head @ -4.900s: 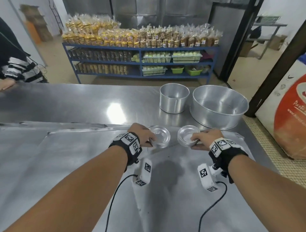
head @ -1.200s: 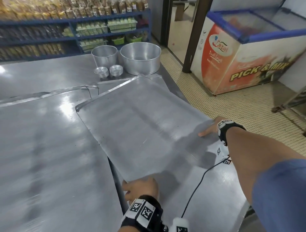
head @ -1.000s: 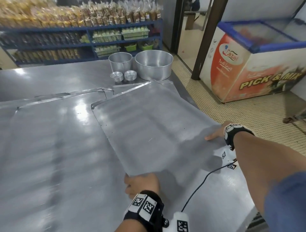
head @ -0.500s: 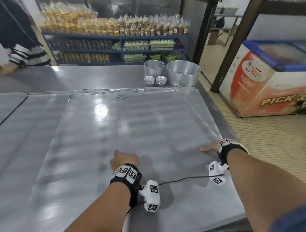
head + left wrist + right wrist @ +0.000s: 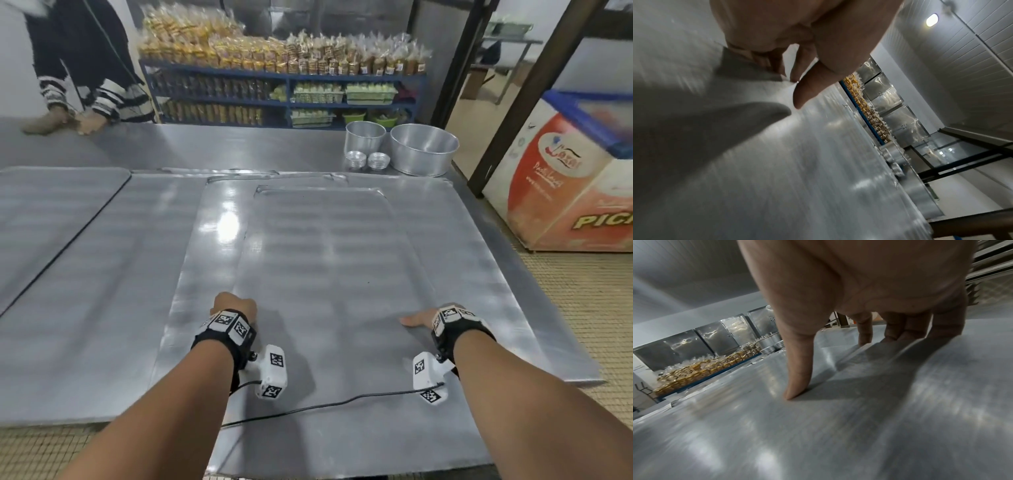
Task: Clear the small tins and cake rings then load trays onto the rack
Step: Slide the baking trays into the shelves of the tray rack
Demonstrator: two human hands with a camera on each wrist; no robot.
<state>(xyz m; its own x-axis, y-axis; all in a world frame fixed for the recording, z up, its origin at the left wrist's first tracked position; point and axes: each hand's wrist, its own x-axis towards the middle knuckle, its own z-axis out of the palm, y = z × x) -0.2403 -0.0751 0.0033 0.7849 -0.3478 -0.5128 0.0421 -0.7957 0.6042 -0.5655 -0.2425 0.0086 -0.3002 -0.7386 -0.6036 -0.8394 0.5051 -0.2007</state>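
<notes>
Far left, a second person's hands [image 5: 82, 125] rested on the steel table [image 5: 212, 147]; the body above the striped sleeves was cut off by the frame. A separate tray [image 5: 51, 205] lay at the table's left, its near end out of view.

My left hand [image 5: 234, 305] sat at the left edge of the top tray [image 5: 325, 274]. From the head view only the back of the hand showed. In the left wrist view the fingers [image 5: 777, 65] curled down over the tray's edge while the thumb [image 5: 809, 91] pointed at the top surface, tip just short of it. The fingertips went behind the lip, so I could not confirm contact underneath; motion blur smeared the metal.

The top tray lay flat on a wider tray [image 5: 191, 274], which lay on others; how many were stacked I could not tell. Its near edge overhung the table.

My right hand [image 5: 419, 318] was mostly hidden by the wrist strap in the head view. The right wrist view showed the thumb [image 5: 799, 369] pressed on the tray's top and the fingers [image 5: 906, 327] bent over its right rim, tips out of sight.

At the far right stood two stacks of small tins [image 5: 368, 160], just before a tall cake ring [image 5: 364, 138] and beside a wide cake ring [image 5: 423, 149]. A chest freezer [image 5: 565, 185] was cut off by the right border.
</notes>
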